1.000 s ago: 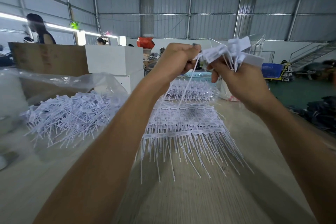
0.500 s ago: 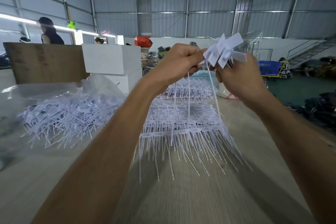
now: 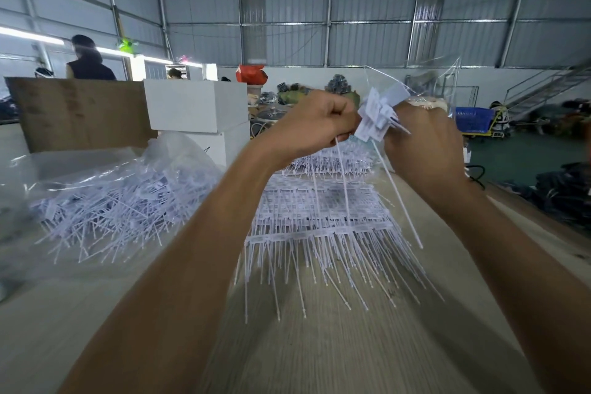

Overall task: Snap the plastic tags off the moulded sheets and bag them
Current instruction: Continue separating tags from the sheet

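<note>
The pale wood-grain desk [image 3: 319, 355] carries the work. On its left lies a clear plastic bag [image 3: 96, 169] with a heap of loose white plastic tags [image 3: 105, 214] showing through it. At the centre lies a stack of white moulded sheets [image 3: 319, 217], their thin tails fanned toward the person.

Both hands are raised above the stack. The left hand [image 3: 315, 125] is curled into a fist and pinches the head end of a tag, whose thin tail hangs down. The right hand [image 3: 422, 144] grips a small bunch of detached white tags [image 3: 380, 115], flat heads splayed upward, one tail slanting down. The two hands are almost touching.

The step in hand appears to be detaching: one more tag is being added to the bunch. The next move probably calls for a short twist or pull to free the tag. Once the bunch is full, it goes into the bag at left.
</note>
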The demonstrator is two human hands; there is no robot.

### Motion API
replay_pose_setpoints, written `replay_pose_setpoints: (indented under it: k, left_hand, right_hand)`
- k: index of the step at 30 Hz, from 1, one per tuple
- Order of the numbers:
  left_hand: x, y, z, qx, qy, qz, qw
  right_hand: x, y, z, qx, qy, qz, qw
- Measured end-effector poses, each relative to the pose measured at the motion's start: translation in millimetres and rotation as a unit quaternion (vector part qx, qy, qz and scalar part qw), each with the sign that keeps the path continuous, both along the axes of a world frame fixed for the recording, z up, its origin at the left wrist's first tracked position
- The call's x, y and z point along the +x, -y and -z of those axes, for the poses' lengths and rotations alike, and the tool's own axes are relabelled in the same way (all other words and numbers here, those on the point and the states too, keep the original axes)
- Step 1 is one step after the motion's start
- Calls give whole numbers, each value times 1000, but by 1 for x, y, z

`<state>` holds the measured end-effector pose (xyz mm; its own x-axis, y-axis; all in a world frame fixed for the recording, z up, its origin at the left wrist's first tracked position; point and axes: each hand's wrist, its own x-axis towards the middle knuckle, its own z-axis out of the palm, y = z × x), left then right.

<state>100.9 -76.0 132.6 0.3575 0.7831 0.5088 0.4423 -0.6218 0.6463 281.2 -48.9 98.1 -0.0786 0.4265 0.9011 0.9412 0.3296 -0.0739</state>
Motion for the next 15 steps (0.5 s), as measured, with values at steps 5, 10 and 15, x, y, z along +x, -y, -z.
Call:
replay_pose_setpoints:
  k: [5,10,15]
  left_hand:
    - [0,15,-6,-47,-132,89,986]
    - [7,6,-6,44,-101,-15,994]
    - [3,0,-1,62,-149,-30,986]
  right_hand:
    - [35,-11,-2,-101,-10,21,995]
    - [29,-9,1,-229,-293,-255,893]
    - [10,-3,3,-270,-312,-347,842]
